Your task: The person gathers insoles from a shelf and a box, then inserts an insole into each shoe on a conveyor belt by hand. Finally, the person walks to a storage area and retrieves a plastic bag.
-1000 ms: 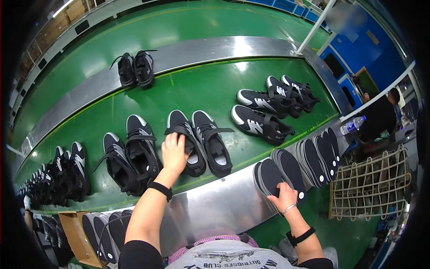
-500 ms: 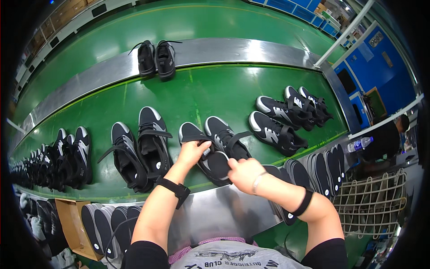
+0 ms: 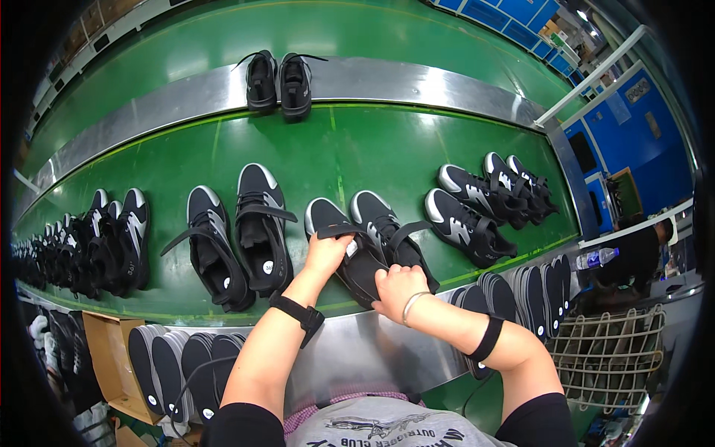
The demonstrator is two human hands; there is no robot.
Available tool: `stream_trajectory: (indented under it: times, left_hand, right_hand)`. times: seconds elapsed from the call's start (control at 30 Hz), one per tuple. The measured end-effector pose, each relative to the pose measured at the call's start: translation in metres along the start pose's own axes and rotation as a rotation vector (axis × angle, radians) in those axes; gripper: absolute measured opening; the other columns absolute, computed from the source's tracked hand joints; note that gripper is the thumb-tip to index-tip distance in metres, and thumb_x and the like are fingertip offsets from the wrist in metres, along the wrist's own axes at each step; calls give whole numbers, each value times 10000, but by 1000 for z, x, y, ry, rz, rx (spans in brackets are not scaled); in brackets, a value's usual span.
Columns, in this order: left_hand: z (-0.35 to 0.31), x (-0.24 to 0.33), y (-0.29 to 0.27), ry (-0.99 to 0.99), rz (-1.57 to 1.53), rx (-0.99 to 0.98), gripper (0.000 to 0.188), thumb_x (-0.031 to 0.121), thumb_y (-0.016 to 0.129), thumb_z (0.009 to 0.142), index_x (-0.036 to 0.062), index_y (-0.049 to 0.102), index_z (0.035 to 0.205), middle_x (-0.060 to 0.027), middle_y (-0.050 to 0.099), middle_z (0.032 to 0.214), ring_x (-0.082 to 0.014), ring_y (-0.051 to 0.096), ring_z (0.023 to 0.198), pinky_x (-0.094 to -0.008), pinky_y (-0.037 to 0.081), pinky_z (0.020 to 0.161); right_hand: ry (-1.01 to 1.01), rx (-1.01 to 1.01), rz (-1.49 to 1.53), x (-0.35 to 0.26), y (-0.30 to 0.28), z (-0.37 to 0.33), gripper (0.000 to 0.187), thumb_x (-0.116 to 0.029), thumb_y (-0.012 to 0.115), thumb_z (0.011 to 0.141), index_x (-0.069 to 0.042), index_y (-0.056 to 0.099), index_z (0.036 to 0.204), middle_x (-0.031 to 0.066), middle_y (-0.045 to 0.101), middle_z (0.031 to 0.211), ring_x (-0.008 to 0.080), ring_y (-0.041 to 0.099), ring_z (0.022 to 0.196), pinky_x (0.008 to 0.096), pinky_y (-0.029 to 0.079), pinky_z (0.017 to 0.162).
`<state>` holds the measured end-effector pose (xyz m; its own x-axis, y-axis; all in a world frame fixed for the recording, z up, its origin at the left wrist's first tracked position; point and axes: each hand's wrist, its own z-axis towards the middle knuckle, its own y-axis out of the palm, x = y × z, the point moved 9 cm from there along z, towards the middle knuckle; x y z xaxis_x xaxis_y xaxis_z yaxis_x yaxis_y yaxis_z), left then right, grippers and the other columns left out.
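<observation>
A black sneaker with a silver-grey toe edge (image 3: 322, 211) lies on the green conveyor surface, opening toward me. My left hand (image 3: 328, 255) is closed on its strap and tongue, holding them up at the front of the opening. Against the heel collar, my right hand (image 3: 402, 287) has its fingers curled on the shoe's edge. A dark insole (image 3: 363, 272) shows inside the opening, its heel end partly hidden by my right hand. Close on the right stands the matching sneaker (image 3: 375, 212), its strap loose. To the left sits another pair, with one sneaker (image 3: 261, 197) holding a white-dotted insole.
Rows of sneakers stand at the left (image 3: 134, 223) and right (image 3: 462, 216). One black pair (image 3: 296, 86) rests on the far metal rim. Insole stacks lie along the near edge, left (image 3: 170, 372) and right (image 3: 495, 294). A cardboard box (image 3: 112, 357) and wire basket (image 3: 611, 357) flank me.
The insole, half out of the shoe before, now lies deeper inside it. My right hand has moved slightly right, onto the heel. The view has shifted a little.
</observation>
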<state>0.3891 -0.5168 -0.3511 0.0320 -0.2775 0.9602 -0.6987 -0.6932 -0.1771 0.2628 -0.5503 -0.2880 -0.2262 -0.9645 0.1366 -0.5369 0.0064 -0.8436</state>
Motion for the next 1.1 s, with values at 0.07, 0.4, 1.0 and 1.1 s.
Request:
stream_trajectory:
  times: [0.07, 0.4, 1.0, 1.1]
  left_hand:
    - [-2, 10, 1, 17, 143, 15, 199, 133, 583, 745, 7, 603, 898, -77, 612, 858, -161, 552, 784, -279, 428, 698]
    - [3, -15, 6, -17, -58, 56, 142, 94, 579, 743, 16, 606, 859, -56, 599, 795, -142, 531, 721, -253, 413, 658]
    - [-3, 5, -4, 99, 8, 126, 138, 137, 558, 737, 18, 609, 786, -118, 607, 753, -228, 587, 709, -303, 442, 645]
    - [-4, 5, -3, 102, 8, 124, 141, 144, 560, 738, 14, 601, 772, -121, 602, 739, -233, 585, 697, -307, 438, 633]
  right_hand:
    - [-22, 14, 48, 5, -2, 1, 340, -352, 573, 713, -47, 558, 862, 131, 568, 861, 250, 571, 801, 375, 446, 674]
    - [-31, -414, 221, -24, 68, 89, 270, -105, 497, 764, -42, 594, 1008, 92, 540, 1109, 234, 537, 1000, 358, 458, 784]
    - [-226, -586, 75, -28, 41, 22, 390, -256, 467, 765, -62, 539, 1097, 107, 533, 1123, 225, 487, 1073, 461, 247, 949]
    - [-223, -593, 111, -26, 61, 30, 504, -341, 436, 766, -44, 456, 1172, 125, 503, 1157, 246, 455, 1105, 493, 112, 983]
